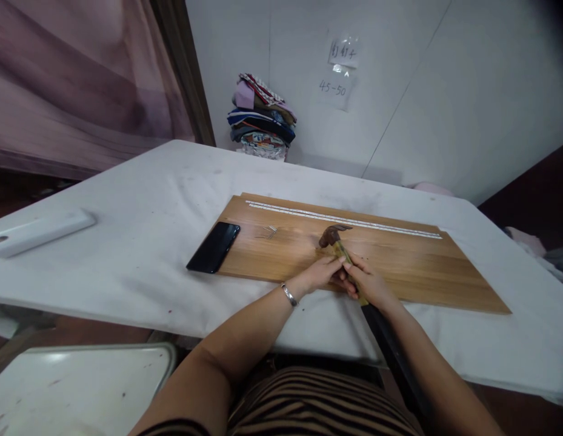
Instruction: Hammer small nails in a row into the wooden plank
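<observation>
Wooden board (413, 266), right hand (369, 283) fisted round hammer (333, 235)

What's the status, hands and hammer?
Right hand gripping rusty-headed, yellow-handled hammer high on its handle, head over long brown wooden board. Left hand pinched beside handle; contents unseen. Black phone, small loose nails lie leftward, apart.

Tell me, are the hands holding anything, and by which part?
The right hand grips a hammer by its handle, just below the head. The left hand rests beside it; its hold cannot be told.
</observation>
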### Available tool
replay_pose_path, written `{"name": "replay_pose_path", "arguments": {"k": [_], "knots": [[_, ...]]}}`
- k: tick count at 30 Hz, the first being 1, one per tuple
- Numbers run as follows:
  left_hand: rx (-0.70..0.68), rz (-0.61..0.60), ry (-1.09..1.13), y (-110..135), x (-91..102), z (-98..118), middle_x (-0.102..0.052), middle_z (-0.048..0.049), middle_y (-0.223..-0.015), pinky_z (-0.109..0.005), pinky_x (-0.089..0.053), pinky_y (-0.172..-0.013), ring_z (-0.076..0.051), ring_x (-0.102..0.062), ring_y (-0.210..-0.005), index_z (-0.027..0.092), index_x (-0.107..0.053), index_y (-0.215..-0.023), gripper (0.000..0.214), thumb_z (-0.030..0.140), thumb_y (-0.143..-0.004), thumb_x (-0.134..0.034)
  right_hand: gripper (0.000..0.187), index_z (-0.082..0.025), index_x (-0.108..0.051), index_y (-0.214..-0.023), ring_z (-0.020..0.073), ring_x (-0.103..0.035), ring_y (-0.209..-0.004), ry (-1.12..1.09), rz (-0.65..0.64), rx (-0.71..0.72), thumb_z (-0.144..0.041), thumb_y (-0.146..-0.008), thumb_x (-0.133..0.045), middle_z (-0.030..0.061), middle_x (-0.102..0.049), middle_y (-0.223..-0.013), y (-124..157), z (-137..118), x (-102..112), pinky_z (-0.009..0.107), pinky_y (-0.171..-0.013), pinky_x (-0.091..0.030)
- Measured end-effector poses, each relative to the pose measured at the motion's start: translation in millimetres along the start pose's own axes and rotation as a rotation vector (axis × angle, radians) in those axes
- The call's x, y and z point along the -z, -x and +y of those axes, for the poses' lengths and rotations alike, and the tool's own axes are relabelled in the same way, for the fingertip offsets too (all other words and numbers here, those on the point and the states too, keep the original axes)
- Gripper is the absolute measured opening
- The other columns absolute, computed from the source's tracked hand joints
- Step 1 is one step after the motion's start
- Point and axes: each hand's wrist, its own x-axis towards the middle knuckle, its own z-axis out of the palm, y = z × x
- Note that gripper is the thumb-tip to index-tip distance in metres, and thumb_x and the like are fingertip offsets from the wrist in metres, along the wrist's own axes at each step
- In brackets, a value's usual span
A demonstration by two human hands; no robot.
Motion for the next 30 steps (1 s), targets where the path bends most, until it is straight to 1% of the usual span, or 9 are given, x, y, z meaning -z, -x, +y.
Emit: {"name": "replay_pose_path", "arguments": {"k": [4, 7, 10, 16, 19, 24, 27, 30], "knots": [[-0.004, -0.007, 0.028, -1.0, 1.2, -1.6, -0.052, 0.003, -0.065, -0.036, -0.052, -0.073, -0.015, -0.064, -0.059, 0.015, -0.048, -0.08, 0.055, 0.066, -0.067, -0.065, 0.03, -0.021, -0.051, -0.088, 0.0038, -0.039, -0.034, 0.002, 0.004, -0.006, -0.047, -0.078, -0.058, -0.0065, -0.05, -0.065, -0.2, 0.5, 0.1, 0.018, -0.029, -0.033], [-0.004, -0.006, 0.034, -2.0, 1.9, -3.2, -0.053, 0.0023, -0.065, -0.036, -0.053, -0.073, -0.015, -0.063, -0.059, 0.014, -0.048, -0.08, 0.054, 0.065, -0.069, -0.064, 0.031, -0.02, -0.051, -0.087, 0.0038, -0.039, -0.034, 0.012, 0.017, -0.009, -0.048, -0.078, -0.059, -0.0065, -0.05, -0.064, 0.2, 0.0, -0.6, 0.017, -0.029, -0.033], [-0.015, -0.019, 0.026, -1.6, 1.6, -2.7, -0.053, 0.002, -0.065, -0.038, -0.052, -0.075, -0.014, -0.063, -0.06, 0.014, -0.049, -0.08, 0.052, 0.063, -0.072, -0.063, 0.031, -0.02, -0.052, -0.091, 0.0041, -0.04, -0.034, 0.003, 0.022, 0.006, -0.048, -0.078, -0.059, -0.006, -0.051, -0.065, 0.7, -0.7, -0.8, 0.018, -0.029, -0.033], [-0.001, 0.015, 0.021, -0.6, 0.3, -0.8, -0.052, 0.0029, -0.066, -0.038, -0.052, -0.075, -0.015, -0.063, -0.06, 0.015, -0.048, -0.082, 0.055, 0.065, -0.068, -0.065, 0.033, -0.021, -0.052, -0.097, 0.004, -0.039, -0.033, 0.008, 0.003, -0.014, -0.047, -0.079, -0.058, -0.0067, -0.05, -0.065, -0.4, 2.1, 1.5, 0.018, -0.029, -0.033], [-0.004, -0.007, 0.009, -1.4, 0.9, -1.4, -0.052, 0.0032, -0.066, -0.038, -0.051, -0.075, -0.014, -0.062, -0.061, 0.014, -0.048, -0.083, 0.055, 0.065, -0.068, -0.065, 0.031, -0.021, -0.052, -0.096, 0.0036, -0.04, -0.034, 0.001, -0.006, 0.012, -0.047, -0.081, -0.057, -0.0064, -0.051, -0.067, -0.8, 4.1, 2.4, 0.017, -0.029, -0.033], [-0.012, 0.016, 0.005, -2.4, 2.0, -3.7, -0.052, 0.0029, -0.066, -0.037, -0.052, -0.073, -0.014, -0.062, -0.06, 0.014, -0.049, -0.083, 0.054, 0.065, -0.07, -0.063, 0.029, -0.02, -0.051, -0.09, 0.0034, -0.04, -0.034, 0.016, -0.002, 0.009, -0.047, -0.08, -0.057, -0.0068, -0.05, -0.065, -0.3, 3.3, 0.9, 0.017, -0.029, -0.033], [-0.015, -0.001, 0.014, -2.8, 2.1, -4.6, -0.052, 0.0028, -0.066, -0.036, -0.052, -0.073, -0.014, -0.062, -0.06, 0.014, -0.049, -0.083, 0.052, 0.063, -0.072, -0.063, 0.029, -0.02, -0.052, -0.093, 0.0035, -0.04, -0.034, 0.005, 0.007, 0.023, -0.046, -0.081, -0.057, -0.0065, -0.05, -0.065, -0.2, 3.4, 0.5, 0.017, -0.029, -0.033], [-0.013, -0.006, 0.024, -2.6, 2.3, -4.4, -0.052, 0.0027, -0.065, -0.036, -0.052, -0.073, -0.014, -0.063, -0.06, 0.014, -0.048, -0.082, 0.053, 0.064, -0.07, -0.063, 0.029, -0.02, -0.052, -0.092, 0.0038, -0.04, -0.033, 0.016, 0.004, 0.017, -0.046, -0.081, -0.057, -0.0065, -0.05, -0.065, -0.7, 4.5, 1.4, 0.018, -0.028, -0.033]]}}
